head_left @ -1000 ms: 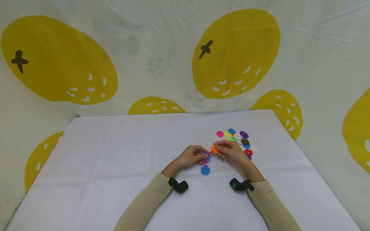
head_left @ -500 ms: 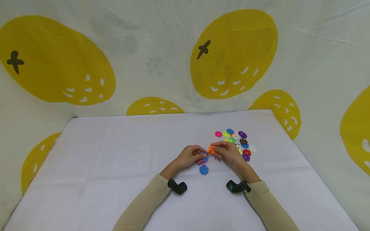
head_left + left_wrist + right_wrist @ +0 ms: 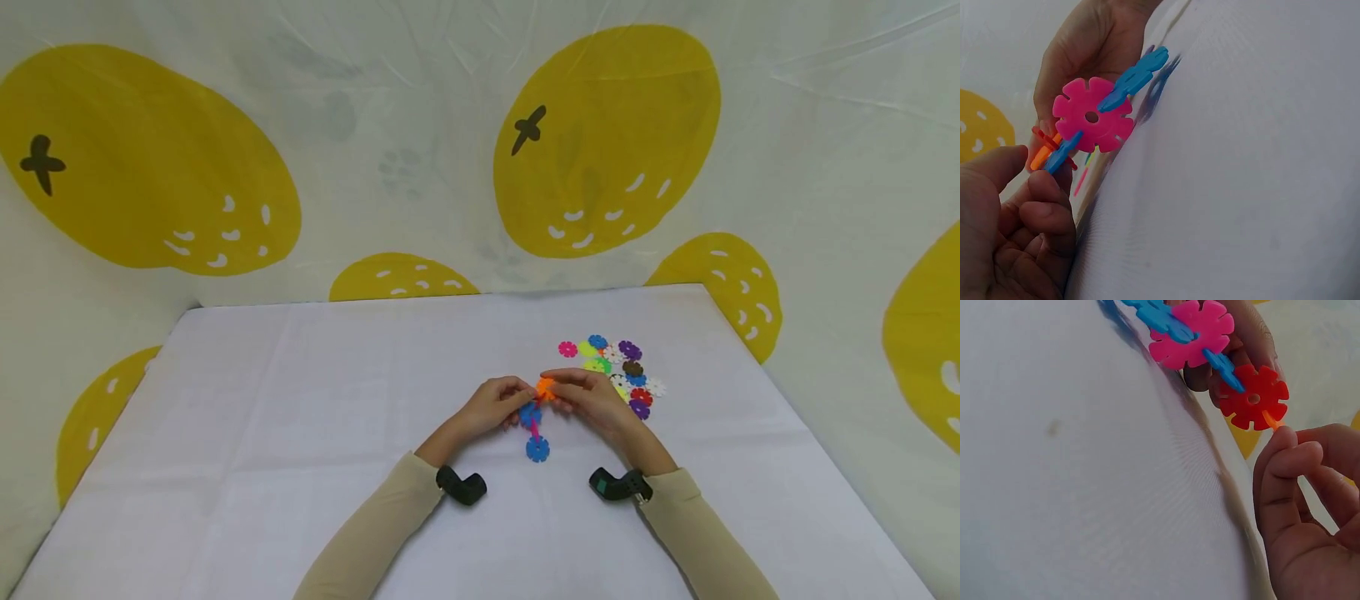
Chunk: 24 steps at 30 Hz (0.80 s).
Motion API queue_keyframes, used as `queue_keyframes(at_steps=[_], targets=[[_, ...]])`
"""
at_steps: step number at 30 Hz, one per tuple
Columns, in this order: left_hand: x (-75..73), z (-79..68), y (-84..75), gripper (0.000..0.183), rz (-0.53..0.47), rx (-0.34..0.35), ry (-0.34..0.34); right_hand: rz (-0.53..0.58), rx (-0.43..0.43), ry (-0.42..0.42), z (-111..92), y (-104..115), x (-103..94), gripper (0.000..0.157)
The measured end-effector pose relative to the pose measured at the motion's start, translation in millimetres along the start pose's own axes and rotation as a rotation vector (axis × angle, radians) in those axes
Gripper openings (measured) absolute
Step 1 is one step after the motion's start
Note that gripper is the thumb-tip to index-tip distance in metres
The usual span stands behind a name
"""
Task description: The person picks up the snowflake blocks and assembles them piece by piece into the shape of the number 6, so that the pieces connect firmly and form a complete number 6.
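Head: we log the chain (image 3: 531, 415) between left hand (image 3: 486, 410) and right hand (image 3: 594, 398), long axis toward us; left wrist: red disc (image 3: 1047, 139) just beside left thumb, grasp we cannot tell; right wrist: fingers pinch the orange disc (image 3: 1270, 420).

White tablecloth (image 3: 247, 400), faint fold lines across it. Behind and at both sides, a pale fabric backdrop (image 3: 420, 100), wrinkled near the top, printed with large yellow fruit shapes (image 3: 607, 167) with white flecks; two carry dark cross-shaped marks (image 3: 528, 128).
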<state>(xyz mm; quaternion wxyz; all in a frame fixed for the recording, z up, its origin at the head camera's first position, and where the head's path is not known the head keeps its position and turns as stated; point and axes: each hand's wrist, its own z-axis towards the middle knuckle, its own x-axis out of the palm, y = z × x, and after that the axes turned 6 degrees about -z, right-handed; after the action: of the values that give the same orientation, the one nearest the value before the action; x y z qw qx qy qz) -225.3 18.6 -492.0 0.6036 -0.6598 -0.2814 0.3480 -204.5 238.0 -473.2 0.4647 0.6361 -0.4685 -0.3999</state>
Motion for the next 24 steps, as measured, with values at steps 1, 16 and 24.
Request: queue_keyframes(at_steps=[1,16,24], targets=[[0.0,0.1,0.3,0.028,0.006,0.0,-0.005,-0.021,-0.006,0.014,0.0,-0.4,0.5,0.038],[1.0,2.2,0.5,0.025,-0.002,0.016,0.001,-0.186,-0.055,0.04,-0.9,-0.3,4.1,0.036],[0.0,2.2,0.9,0.024,-0.047,0.004,-0.006,-0.212,-0.075,-0.024,-0.9,2.3,-10.5,0.036]])
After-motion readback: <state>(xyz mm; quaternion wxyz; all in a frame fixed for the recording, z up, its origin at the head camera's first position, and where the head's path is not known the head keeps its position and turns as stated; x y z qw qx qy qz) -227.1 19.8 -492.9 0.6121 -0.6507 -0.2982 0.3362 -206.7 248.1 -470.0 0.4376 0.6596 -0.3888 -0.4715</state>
